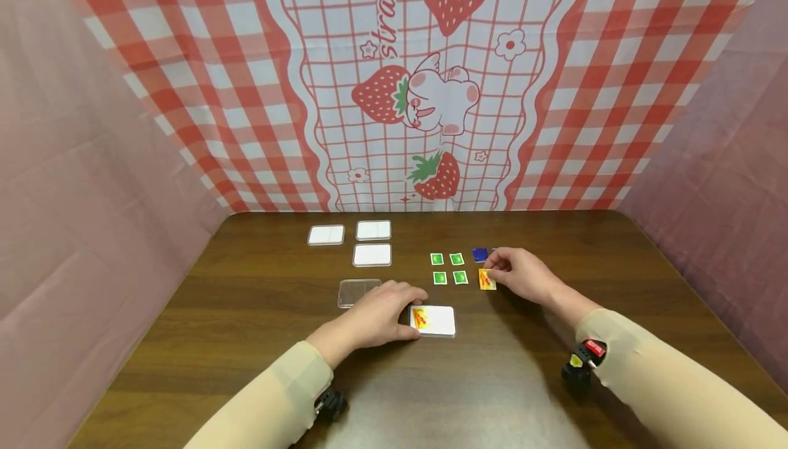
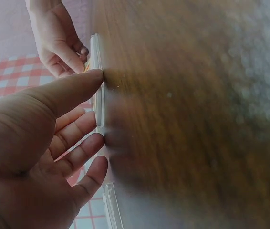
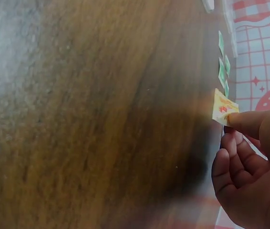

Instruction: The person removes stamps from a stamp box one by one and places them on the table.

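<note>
My left hand [image 1: 383,313] grips the left end of a flat, clear-rimmed white case [image 1: 440,321], its thumb at the near edge and fingers at the far edge. A yellow-orange packet [image 1: 421,317] lies in the case's left half; the right half is plain white. My right hand [image 1: 523,274] pinches another small yellow-orange packet [image 3: 224,109] between thumb and fingertips, low over the table, to the right of the case. Just beyond that hand is a blue packet [image 1: 479,254], with another blue bit mostly hidden by the fingers.
Several green packets [image 1: 440,278] lie in two rows left of the right hand. A clear lid [image 1: 357,291] lies beside the left hand, partly covered by it. Three white cases [image 1: 372,255] sit farther back on the wooden table [image 1: 258,312]. A strawberry-print cloth [image 1: 406,155] hangs behind.
</note>
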`<state>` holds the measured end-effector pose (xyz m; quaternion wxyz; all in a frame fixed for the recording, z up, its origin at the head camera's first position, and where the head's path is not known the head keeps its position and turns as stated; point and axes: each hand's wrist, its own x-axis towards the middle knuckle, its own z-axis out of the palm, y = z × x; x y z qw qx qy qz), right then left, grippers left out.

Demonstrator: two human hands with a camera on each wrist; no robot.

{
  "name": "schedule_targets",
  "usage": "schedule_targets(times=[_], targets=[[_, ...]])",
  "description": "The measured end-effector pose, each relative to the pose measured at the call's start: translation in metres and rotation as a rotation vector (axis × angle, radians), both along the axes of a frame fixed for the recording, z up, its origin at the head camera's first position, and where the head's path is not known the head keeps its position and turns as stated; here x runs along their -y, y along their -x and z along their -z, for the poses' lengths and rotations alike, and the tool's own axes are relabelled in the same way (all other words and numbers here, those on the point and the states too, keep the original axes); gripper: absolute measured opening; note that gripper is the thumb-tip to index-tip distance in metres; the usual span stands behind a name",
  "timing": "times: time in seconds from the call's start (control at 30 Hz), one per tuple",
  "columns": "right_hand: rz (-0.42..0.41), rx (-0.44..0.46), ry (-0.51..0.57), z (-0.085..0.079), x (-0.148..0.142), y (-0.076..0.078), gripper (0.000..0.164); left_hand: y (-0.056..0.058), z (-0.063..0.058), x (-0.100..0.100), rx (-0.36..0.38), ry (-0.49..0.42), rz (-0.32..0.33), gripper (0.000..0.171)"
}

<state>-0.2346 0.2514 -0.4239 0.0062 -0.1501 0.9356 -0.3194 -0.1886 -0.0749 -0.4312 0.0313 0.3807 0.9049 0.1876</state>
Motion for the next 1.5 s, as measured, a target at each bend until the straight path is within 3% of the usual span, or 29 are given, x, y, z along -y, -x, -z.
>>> schedule_targets(times=[0.57,0.8,1.2,1.47,1.5], targets=[[0.029,-0.071,-0.104,0.012,0.001,0.008,0.004,0.001,0.001,-0.002,0.001,0.011,0.0,0.058],[0.05,-0.069,-0.065,0.011,-0.002,0.006,0.007,0.001,-0.001,-0.002,0.013,0.004,-0.009,0.058],[0.064,-0.135,-0.06,0.004,0.011,-0.006,0.014,-0.004,0.0,-0.005,-0.018,0.052,-0.025,0.06],[-0.003,-0.178,-0.066,-0.003,0.035,-0.017,0.02,-0.005,0.0,0.0,-0.009,0.031,-0.025,0.066],[-0.007,-0.177,-0.063,-0.003,0.037,-0.019,0.02,0.001,0.009,0.002,-0.035,0.019,-0.013,0.069]])
